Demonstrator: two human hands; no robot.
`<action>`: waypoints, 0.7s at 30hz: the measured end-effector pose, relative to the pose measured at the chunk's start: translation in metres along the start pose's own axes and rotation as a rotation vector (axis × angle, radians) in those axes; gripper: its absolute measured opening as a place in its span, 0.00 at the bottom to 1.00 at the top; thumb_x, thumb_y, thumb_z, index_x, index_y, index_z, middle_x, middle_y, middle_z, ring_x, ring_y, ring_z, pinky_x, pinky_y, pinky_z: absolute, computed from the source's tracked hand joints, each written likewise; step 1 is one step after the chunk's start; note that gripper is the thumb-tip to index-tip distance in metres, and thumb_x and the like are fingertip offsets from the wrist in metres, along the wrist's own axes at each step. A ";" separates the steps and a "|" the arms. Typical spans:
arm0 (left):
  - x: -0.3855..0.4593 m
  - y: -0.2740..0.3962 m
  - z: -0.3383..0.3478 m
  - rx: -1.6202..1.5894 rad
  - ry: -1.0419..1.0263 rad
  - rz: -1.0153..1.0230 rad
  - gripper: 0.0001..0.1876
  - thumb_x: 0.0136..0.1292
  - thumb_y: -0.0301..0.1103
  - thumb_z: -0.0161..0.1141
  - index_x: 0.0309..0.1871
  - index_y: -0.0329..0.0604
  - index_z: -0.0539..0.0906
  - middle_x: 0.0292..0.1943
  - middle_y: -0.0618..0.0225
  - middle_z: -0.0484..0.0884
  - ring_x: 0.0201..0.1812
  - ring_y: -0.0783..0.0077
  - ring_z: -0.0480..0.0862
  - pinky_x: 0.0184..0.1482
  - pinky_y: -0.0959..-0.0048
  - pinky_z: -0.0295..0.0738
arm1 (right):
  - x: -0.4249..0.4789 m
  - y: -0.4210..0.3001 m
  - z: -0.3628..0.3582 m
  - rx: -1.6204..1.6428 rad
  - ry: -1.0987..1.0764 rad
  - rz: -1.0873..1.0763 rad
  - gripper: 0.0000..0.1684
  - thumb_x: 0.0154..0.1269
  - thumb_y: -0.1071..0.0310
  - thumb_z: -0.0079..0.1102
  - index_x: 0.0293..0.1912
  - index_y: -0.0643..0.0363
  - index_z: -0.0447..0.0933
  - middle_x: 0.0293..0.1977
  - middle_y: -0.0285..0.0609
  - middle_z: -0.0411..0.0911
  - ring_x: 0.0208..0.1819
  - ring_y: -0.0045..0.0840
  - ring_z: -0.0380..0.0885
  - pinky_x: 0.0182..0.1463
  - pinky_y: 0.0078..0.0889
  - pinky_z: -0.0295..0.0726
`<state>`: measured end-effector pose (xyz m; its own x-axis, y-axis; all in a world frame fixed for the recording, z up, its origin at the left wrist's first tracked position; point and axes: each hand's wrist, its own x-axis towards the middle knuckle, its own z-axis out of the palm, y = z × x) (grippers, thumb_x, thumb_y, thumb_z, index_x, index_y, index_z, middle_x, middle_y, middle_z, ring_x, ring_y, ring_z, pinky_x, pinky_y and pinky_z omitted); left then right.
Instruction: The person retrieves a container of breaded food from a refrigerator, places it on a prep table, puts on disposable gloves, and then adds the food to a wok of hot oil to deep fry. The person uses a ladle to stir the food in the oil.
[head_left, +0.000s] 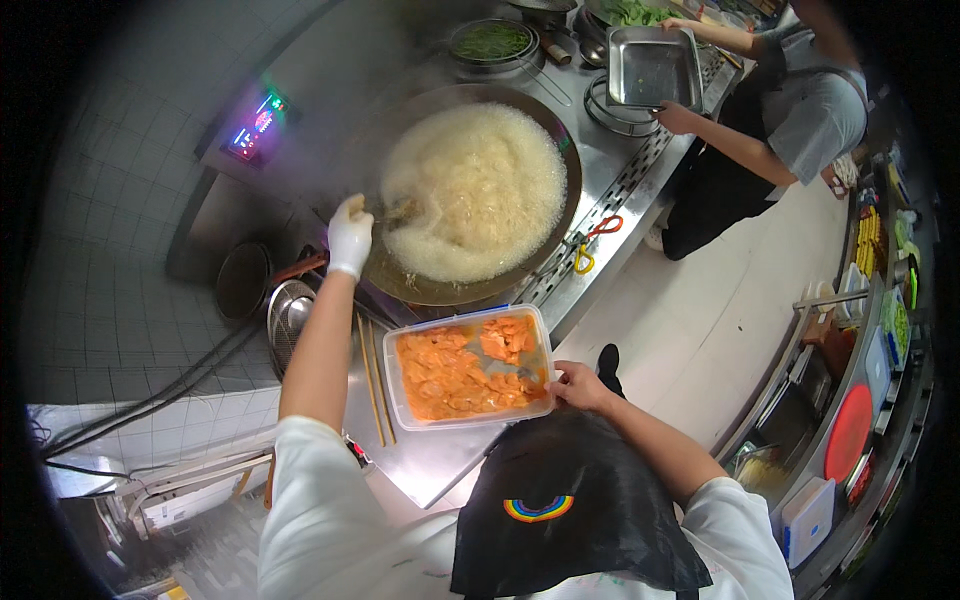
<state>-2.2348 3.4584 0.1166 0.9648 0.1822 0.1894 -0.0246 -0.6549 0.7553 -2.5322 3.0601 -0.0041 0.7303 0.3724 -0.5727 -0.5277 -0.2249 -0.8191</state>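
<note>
My right hand grips the right-hand rim of a clear plastic container. Orange, marinated-looking raw meat pieces lie inside, with part of the bottom showing between them. My left hand, in a white glove, is at the left edge of a large wok. Pale, foaming hot oil bubbles in it. Just right of my left fingers a brownish piece shows at the foam's edge, blurred. My left fingertips point away, so whether they hold anything is hidden.
A co-worker at upper right holds a steel tray. Red-and-yellow-handled scissors lie on the slotted counter edge. Long chopsticks lie left of the container, near a strainer. Steam rises by a lit control panel.
</note>
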 end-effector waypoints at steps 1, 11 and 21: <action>-0.026 -0.001 -0.004 -0.080 -0.018 0.110 0.19 0.65 0.26 0.61 0.59 0.32 0.81 0.53 0.56 0.86 0.53 0.65 0.85 0.59 0.69 0.77 | 0.002 0.001 -0.001 -0.019 -0.002 -0.018 0.22 0.68 0.68 0.66 0.58 0.64 0.78 0.25 0.43 0.83 0.24 0.23 0.81 0.30 0.31 0.81; -0.302 0.032 0.059 0.410 -0.969 0.058 0.40 0.59 0.31 0.67 0.75 0.35 0.65 0.65 0.40 0.74 0.62 0.45 0.79 0.61 0.57 0.78 | 0.009 0.016 -0.001 -0.092 -0.015 -0.068 0.23 0.68 0.66 0.65 0.60 0.65 0.76 0.27 0.47 0.84 0.27 0.27 0.83 0.33 0.34 0.82; -0.328 -0.005 0.147 0.657 -0.934 -0.106 0.19 0.65 0.27 0.57 0.59 0.35 0.72 0.59 0.41 0.78 0.54 0.38 0.84 0.54 0.53 0.81 | 0.013 0.022 0.001 -0.129 0.040 -0.107 0.22 0.67 0.65 0.65 0.58 0.64 0.78 0.28 0.48 0.84 0.27 0.29 0.83 0.34 0.36 0.82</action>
<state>-2.5125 3.2942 -0.0410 0.7781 -0.1768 -0.6028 -0.0557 -0.9752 0.2140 -2.5349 3.0613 -0.0294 0.7975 0.3650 -0.4804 -0.3874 -0.3006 -0.8715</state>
